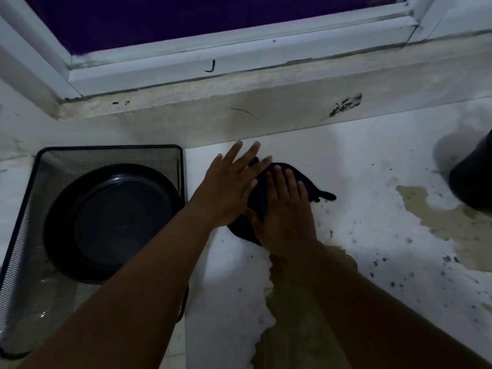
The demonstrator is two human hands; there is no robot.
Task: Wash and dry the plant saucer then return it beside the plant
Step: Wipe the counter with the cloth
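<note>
Two bare forearms come in from six o'clock and reach toward the middle of the white floor [346,161]. Under the right forearm lies a brownish wet patch [269,328], and a second muddy stain [439,217] spreads at four o'clock, with dark specks of soil around it.

Further out, the right hand [286,217] lies flat on a dark cloth [259,194], its fingers [282,179] straight and pressing down, curled around nothing. The left hand [230,187] rests just beside it, at ten o'clock from the right one, with its fingers [250,158] spread and straight; its palm covers the left edge of the same cloth.

At nine o'clock stands a black wire-mesh basket [111,154], and the dark round plant saucer [111,222] lies inside it. Neither hand touches the saucer. I cannot tell if it is wet.

At three o'clock, at the picture's edge, a dark pot [476,182] is partly seen; no plant shows. Farthest away, at twelve o'clock, run the stained ledge [239,107] and the white window frame [213,51].

I judge that washing may be finished and drying is starting or about to start. Carrying the saucer back beside the plant remains to do.
</note>
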